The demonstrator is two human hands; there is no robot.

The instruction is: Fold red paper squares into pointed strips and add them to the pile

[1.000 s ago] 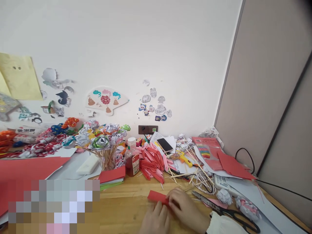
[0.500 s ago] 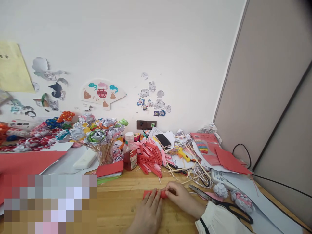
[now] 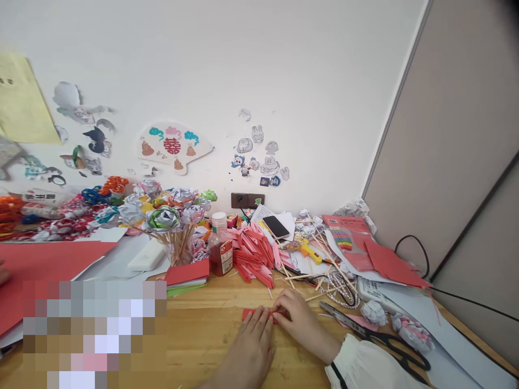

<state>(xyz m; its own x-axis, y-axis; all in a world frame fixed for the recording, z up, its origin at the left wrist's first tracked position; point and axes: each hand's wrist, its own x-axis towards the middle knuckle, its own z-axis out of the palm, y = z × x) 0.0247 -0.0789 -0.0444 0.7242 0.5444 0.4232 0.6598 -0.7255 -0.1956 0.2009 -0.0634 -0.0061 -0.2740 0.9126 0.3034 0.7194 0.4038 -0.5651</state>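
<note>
**Figure. Both hands on a folded red paper (image 3: pixel 249 314) lying on the wooden table (image 3: pixel 194 335).**
Nearest us, in front of the red bottle (image 3: pixel 221 259) and slightly to its right, our left hand (image 3: pixel 251 346) lies flat and released on the paper. Our right hand (image 3: pixel 298 319) pinches the paper's right end. Scissors (image 3: pixel 377 337) lie well right of the bottle, red strips (image 3: pixel 253 259) are piled just beside it, and a phone (image 3: pixel 275 227) lies behind it.

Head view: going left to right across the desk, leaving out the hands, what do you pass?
Large red paper sheet → white box → glass of paper flowers on sticks → red-labelled bottle → pile of red paper strips → black phone → yellow glue gun → scissors.
</note>
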